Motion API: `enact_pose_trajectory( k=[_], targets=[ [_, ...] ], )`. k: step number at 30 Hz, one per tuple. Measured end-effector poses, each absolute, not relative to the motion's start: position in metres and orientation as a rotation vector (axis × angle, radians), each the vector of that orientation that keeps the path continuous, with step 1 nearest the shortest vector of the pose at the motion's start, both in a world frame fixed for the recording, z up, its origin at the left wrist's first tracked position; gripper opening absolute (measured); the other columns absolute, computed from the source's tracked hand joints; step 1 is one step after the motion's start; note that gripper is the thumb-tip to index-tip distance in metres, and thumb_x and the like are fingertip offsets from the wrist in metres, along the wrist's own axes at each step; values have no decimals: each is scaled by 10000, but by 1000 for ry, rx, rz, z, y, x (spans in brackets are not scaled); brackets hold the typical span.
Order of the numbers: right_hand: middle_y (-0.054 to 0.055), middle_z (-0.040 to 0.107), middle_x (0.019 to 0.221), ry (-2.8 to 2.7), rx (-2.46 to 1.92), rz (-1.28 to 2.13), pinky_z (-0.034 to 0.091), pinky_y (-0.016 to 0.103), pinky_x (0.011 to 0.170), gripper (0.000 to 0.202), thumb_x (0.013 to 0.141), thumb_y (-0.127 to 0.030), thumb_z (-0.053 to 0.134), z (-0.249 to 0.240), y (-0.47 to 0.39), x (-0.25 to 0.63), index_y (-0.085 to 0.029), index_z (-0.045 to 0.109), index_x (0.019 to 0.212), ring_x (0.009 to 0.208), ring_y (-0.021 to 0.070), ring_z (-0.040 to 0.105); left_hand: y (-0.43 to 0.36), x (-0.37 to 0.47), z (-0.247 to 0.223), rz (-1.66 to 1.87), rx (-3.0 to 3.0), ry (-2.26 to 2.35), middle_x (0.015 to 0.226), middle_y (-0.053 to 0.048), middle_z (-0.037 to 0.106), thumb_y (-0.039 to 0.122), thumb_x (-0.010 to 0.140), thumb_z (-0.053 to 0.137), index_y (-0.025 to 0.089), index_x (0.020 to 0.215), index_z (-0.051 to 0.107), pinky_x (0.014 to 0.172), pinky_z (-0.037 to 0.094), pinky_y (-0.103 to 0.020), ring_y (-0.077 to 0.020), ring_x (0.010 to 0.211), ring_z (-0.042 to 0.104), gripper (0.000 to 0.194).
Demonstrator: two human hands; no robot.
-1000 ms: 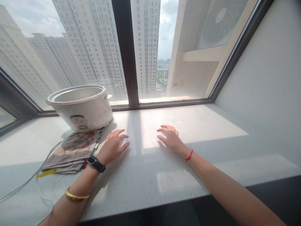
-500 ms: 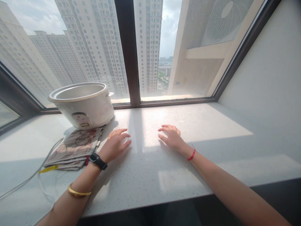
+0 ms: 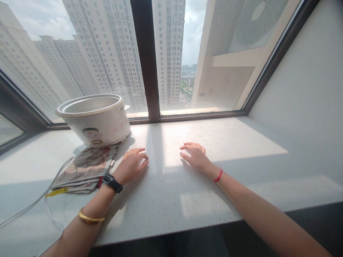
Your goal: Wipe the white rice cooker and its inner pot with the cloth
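Observation:
My left hand (image 3: 134, 162) is over the white speckled sill (image 3: 166, 200) with its fingers apart and nothing in them. A black watch and a gold bangle circle that arm. Just left of this hand lies a folded patterned cloth (image 3: 83, 167). Behind the cloth, partly on its far edge, stands a white rice cooker (image 3: 104, 125) without a lid. Across a gap, my right hand (image 3: 195, 154) is palm down at the sill with spread fingers, holding nothing. Whether either palm touches the surface, I cannot tell. A red string is tied round the right wrist.
A grey-white power cord (image 3: 50, 182) with a yellow tag (image 3: 56, 192) runs along the left, passing by my left forearm. Brown window frames (image 3: 146, 53) bound the sill at the back. A white wall (image 3: 302, 82) rises on the right. The sill's front edge is near me.
The fingers of my left hand have curled in slightly. My right hand, the rice cooker and the cloth stay where they were.

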State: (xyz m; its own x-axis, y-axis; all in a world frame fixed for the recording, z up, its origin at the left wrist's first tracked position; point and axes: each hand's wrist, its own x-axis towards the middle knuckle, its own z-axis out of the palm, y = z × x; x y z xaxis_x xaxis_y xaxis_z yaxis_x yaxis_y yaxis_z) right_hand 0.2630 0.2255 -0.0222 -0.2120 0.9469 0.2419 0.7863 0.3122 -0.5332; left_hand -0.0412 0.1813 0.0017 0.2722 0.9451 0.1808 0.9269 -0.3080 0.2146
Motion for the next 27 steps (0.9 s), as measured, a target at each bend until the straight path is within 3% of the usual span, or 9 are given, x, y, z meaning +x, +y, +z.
enact_pose_trajectory(
  k=[27],
  targets=[
    [60,594,1352,-2109,-1553,450,219,550,1105,265,880,-377,581,-19,224,262,-285,708,1094,1303,293,446,180,-40,4,460,2451,1767,1381,-120,581,367,912,533,229,1060,716,1116,357,-541,-316,1306,506,273]
  ],
)
